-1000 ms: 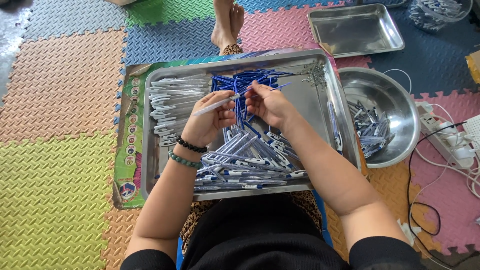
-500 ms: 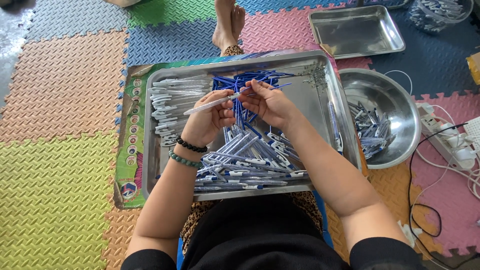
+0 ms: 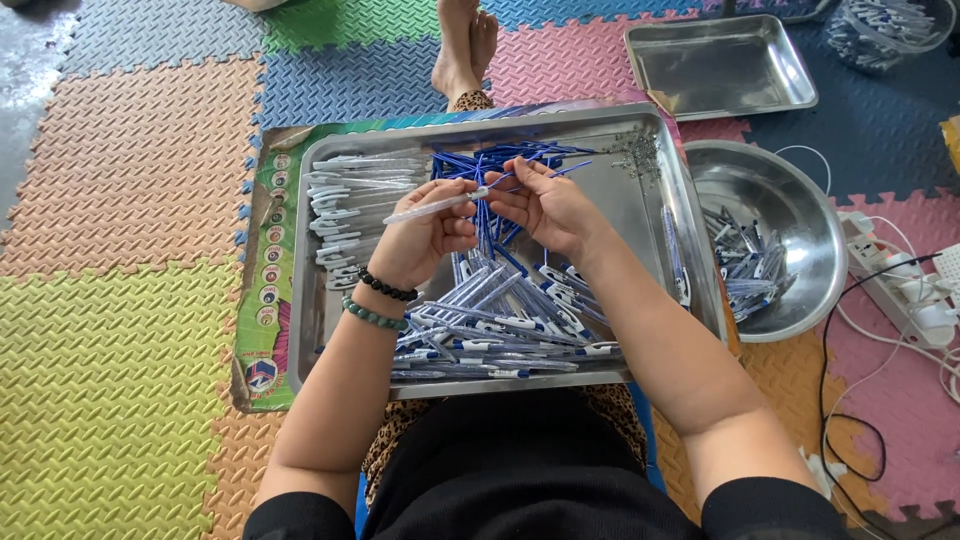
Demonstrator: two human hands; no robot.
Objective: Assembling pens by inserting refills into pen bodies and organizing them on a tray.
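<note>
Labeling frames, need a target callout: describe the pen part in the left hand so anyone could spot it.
Start at the large rectangular steel tray on the foam mats. Above its middle, the left hand pinches a clear plastic pen barrel, with the right hand at its tip. It alone is lifted and slanted; the other barrels lie flat in piles.

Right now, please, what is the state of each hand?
Left hand: closed, holding a clear pen barrel.
Right hand: fingers pinched at the end of that barrel; what they hold cannot be told.
</note>
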